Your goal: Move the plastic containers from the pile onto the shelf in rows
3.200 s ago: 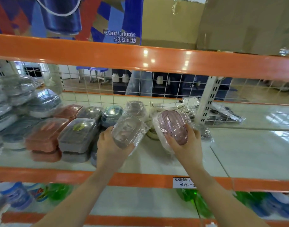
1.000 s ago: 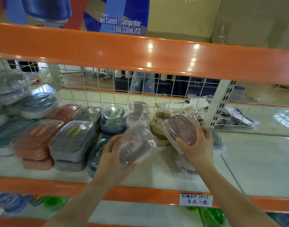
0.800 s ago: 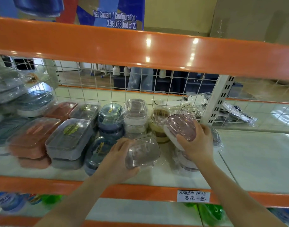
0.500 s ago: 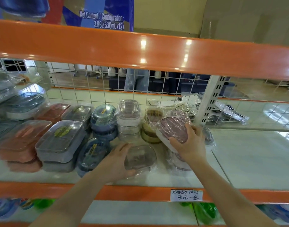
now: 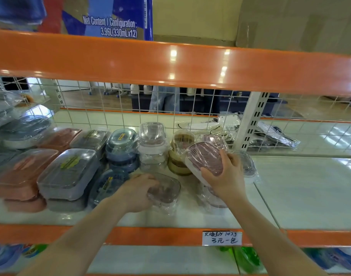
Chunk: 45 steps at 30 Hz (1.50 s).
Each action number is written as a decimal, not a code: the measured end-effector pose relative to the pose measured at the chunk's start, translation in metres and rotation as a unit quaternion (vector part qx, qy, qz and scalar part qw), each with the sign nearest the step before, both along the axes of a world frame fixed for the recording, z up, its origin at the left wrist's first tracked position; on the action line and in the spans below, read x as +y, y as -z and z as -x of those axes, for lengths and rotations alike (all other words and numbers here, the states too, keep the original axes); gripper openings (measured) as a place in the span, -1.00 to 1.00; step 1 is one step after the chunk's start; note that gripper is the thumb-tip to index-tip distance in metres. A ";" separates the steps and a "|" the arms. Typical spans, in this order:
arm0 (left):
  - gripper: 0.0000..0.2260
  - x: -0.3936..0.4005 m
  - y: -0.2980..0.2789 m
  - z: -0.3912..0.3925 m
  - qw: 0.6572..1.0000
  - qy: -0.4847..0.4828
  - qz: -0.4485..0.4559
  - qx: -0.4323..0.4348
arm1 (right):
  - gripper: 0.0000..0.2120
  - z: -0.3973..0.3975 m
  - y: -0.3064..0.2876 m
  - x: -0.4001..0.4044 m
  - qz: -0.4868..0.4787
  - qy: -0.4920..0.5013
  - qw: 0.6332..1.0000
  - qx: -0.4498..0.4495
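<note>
My left hand (image 5: 137, 193) grips a clear wrapped plastic container (image 5: 166, 189) that sits flat on the white shelf (image 5: 302, 192), in front of a stack of clear containers (image 5: 152, 144). My right hand (image 5: 225, 176) holds a pink-lidded container (image 5: 205, 159) tilted in the air above wrapped containers (image 5: 215, 198) lying on the shelf. Rows of stacked containers fill the shelf's left: pink (image 5: 23, 173), grey (image 5: 68, 173), blue round (image 5: 120, 145) and brown (image 5: 180, 152).
An orange beam (image 5: 170, 64) crosses overhead and another orange shelf edge (image 5: 150, 236) with a handwritten price tag (image 5: 222, 238) runs below. A wire grid (image 5: 111, 108) and a white upright (image 5: 248, 124) back the shelf. Wrapped items (image 5: 274, 134) lie behind the upright.
My left hand has lowered the clear container from the air down onto the shelf in front of the clear stack. My right hand still holds the pink-lidded container in about the same place.
</note>
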<state>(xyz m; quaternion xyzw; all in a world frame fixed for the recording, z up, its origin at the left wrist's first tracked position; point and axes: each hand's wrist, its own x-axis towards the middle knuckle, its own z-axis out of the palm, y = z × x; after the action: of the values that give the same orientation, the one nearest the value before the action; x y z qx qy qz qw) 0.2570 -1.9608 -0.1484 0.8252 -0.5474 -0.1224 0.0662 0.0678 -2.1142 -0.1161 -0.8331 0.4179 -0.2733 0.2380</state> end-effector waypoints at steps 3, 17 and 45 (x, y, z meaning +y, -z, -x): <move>-0.44 -0.003 0.004 0.020 0.998 -0.061 0.027 0.007 | -0.25 0.000 0.001 -0.002 -0.005 -0.001 1.000 0.003; -0.12 0.000 -0.025 0.025 0.988 -0.027 -0.114 -0.100 | -0.24 0.002 0.004 -0.003 -0.008 -0.007 1.000 -0.006; -0.06 0.013 0.004 0.030 0.997 -0.019 -0.029 0.069 | -0.40 0.034 -0.005 -0.016 -0.004 0.099 0.986 -0.131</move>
<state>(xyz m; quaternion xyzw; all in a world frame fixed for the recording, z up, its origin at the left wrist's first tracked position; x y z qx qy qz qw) 0.2273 -1.9478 -0.1521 0.8268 -0.5218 -0.1935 0.0819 0.0337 -2.1299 -0.1115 -0.7434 0.4647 -0.4009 0.2657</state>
